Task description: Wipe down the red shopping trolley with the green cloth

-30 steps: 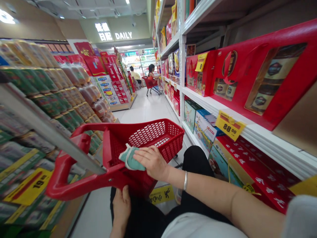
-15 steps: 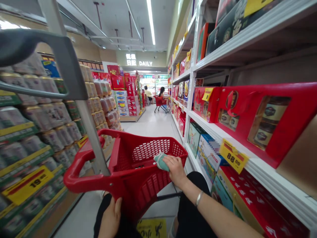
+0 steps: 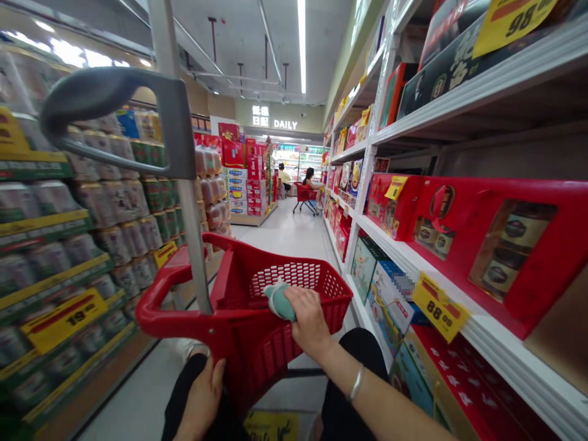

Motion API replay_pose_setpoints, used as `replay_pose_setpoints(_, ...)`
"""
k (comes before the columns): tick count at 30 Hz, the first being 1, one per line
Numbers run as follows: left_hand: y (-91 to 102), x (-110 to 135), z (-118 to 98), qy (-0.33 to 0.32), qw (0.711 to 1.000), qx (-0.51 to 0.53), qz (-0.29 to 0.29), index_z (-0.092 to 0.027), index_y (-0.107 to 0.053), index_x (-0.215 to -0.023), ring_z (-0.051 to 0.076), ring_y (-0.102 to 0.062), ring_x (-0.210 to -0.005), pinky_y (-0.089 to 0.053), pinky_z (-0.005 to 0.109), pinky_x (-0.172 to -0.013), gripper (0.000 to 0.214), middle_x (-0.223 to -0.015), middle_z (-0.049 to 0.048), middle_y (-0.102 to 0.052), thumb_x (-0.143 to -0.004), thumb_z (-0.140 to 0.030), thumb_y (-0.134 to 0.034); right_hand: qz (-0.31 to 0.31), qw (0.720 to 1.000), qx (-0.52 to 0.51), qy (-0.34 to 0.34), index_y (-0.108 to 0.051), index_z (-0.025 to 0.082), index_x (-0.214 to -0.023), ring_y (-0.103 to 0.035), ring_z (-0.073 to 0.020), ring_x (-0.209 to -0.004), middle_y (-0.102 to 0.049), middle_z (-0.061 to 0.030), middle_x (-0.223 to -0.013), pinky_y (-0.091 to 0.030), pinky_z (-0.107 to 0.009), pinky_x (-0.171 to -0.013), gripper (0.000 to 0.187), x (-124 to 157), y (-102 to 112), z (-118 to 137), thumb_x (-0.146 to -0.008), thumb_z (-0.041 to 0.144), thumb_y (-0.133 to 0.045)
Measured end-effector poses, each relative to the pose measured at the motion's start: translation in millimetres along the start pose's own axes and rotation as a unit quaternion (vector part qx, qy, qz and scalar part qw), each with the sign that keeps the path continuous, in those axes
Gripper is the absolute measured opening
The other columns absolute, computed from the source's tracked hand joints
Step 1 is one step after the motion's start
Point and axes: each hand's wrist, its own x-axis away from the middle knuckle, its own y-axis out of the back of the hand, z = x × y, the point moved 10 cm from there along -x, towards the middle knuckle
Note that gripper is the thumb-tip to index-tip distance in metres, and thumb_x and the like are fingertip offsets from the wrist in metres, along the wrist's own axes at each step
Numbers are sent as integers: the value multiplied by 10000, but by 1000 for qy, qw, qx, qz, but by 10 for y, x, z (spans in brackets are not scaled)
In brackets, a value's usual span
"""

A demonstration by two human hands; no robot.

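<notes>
While the right hand (image 3: 309,324) is on top of the red plastic basket (image 3: 248,361), fingers together and curled down, it presses a small teal cloth w/ pale edging (image 3: 278,301) against the basket's inner right side, near the far rim. Cloth is bunched, partly under the fingers, so it's prob held by pressure rather than a pinch. Left hand (image 3: 202,398) is low on the near side, thumb up against the outer wall; fingers mostly hidden, so can't tell if it's clamped or just bracing. Likely there to stop the basket shifting under the right hand's push. Grey pull handle (image 3: 177,122) rises from the basket's near end, tilted toward the view's left, w/ the grip well above both hands. Basket sits right in front of the black trouser legs (image 3: 353,416), prob to keep it within easy reach. Silver bangle (image 3: 356,383) on right wrist. Right side: white shelving (image 3: 519,361) w/ red gift boxes (image 3: 496,245), yellow price tag (image 3: 440,306) on the shelf edge, prob placed to read from the aisle. Left side: shrink-wrapped drink cans (image 3: 114,245) stacked in tiers, yellow tag (image 3: 64,320) on the front. Far end: seated person (image 3: 311,184) at a red trolley (image 3: 305,199), well apart from the hands, and a DAILY sign (image 3: 285,124) overhead.
</notes>
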Motion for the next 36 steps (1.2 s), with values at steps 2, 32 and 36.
replay_pose_setpoints(2, -46, 19, -46, 18, 998, 36, 47, -260, -660, -845, 289, -729, -809, -592, 361, -722, 351, -820, 80, -760, -787, -534, -448, 0, 999, -29, 35, -619, 163, -1306, -596, -245, -1208, -687, -130, -1278, -429, -437, -1040, 633, -95, -122, 294, -717, 5, -451)
replay_pose_setpoints(32, -56, -82, 147, 40, 996, 50, 58, -186, -642, -1054, 312, -719, -981, -577, 412, -912, 582, -970, 133, -765, -781, -619, -364, -14, 978, 208, -20, -683, 190, -1180, -678, -212, -1093, -750, -91, -1153, -486, -351, -904, 622, 929, 349, -1701, -666, -35, -414)
replay_pose_setpoints(36, -65, -82, 134, 19, 997, 48, 51, -188, -659, -1056, 287, -726, -968, -583, 379, -921, 572, -1044, 124, -763, -802, -616, -377, 1, 976, 202, -83, -706, 197, -1111, -698, -225, -1008, -766, -87, -1087, -493, -350, -836, 552, 908, 460, -1892, -688, -14, -419)
